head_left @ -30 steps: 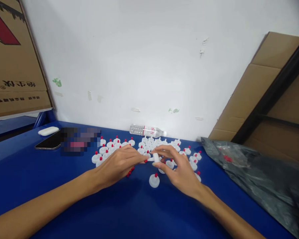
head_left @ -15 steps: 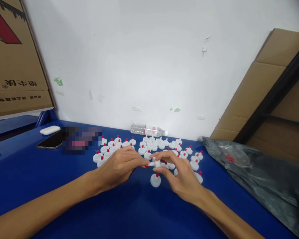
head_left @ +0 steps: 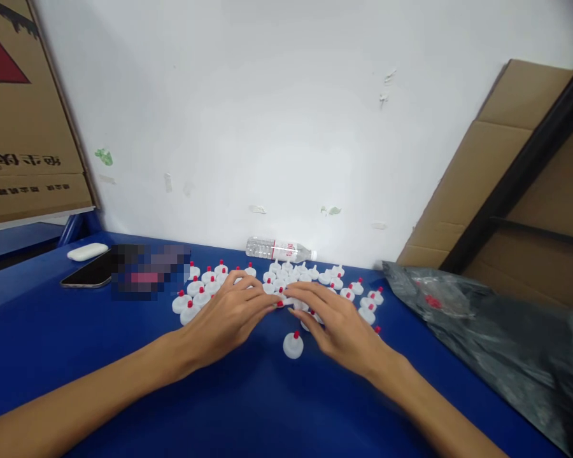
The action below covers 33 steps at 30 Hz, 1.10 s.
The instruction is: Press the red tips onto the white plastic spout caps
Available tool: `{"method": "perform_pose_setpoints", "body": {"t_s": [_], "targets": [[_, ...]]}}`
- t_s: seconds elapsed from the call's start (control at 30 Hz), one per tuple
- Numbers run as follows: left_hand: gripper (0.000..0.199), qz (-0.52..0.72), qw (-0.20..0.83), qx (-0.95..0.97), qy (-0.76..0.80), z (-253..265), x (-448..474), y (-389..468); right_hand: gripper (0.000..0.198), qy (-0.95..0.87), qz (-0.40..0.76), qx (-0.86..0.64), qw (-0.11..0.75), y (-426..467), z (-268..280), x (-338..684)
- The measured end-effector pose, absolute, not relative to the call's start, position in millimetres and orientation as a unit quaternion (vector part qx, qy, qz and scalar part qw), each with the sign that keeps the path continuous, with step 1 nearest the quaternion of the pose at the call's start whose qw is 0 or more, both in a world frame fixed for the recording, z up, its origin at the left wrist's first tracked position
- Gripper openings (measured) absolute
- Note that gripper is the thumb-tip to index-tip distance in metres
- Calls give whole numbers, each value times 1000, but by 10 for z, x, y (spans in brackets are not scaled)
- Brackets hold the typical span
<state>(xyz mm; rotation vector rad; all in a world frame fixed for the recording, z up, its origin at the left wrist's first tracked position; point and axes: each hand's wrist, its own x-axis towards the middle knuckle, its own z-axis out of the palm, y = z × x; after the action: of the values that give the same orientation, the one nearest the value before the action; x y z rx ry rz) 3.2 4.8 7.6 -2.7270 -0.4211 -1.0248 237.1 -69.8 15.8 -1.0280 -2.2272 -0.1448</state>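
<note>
Over the middle of the table, my right hand (head_left: 337, 318) has its thumb and fingers closed round a white plastic nozzle cap (head_left: 298, 305), partly hidden by the fingers. The nozzle points left. On its tip is a small red cap (head_left: 280, 304), pinched by the fingertips of my left hand (head_left: 229, 312). Just below my hands, one white nozzle cap with a red tip (head_left: 293, 345) stands on the blue table. Several more red-tipped nozzle caps (head_left: 190, 312) stand to the left and right. Behind my hands are several white nozzle caps without red tips (head_left: 287, 267).
A clear plastic bottle (head_left: 281, 249) lies against the wall. On the left are a phone (head_left: 86, 272) and a white case (head_left: 88, 252). A dark plastic bag (head_left: 487, 343) covers the right side, with a clear bag of red caps (head_left: 433, 301) on it. Cardboard (head_left: 463, 172) leans at right.
My right hand has tilted forward over the nozzle cap, and its fingers now hide more of it. My left fingers stay at the red cap. The whole view has shifted slightly.
</note>
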Motion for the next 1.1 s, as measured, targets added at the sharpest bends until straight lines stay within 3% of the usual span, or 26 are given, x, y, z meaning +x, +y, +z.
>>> {"method": "perform_pose_setpoints", "body": {"t_s": [0.23,0.37,0.7,0.97,1.1], "targets": [[19,-263,76,-934,-229,81,-17,22,19,-733,-172,-542,372,-491,268,2887],[16,-229,99,-936,-248,79,-25,6,11,-673,-196,-639,315,-367,252,3235],[9,-197,135,-945,-226,30,-12,15,25,-588,-213,-738,252,-280,218,3751],[15,-154,73,-952,-254,82,-11,-17,17,-560,-145,-798,171,-215,58,3932],[16,-142,69,-954,-254,83,-9,-13,33,-558,-115,-807,154,-185,11,3936]]}}
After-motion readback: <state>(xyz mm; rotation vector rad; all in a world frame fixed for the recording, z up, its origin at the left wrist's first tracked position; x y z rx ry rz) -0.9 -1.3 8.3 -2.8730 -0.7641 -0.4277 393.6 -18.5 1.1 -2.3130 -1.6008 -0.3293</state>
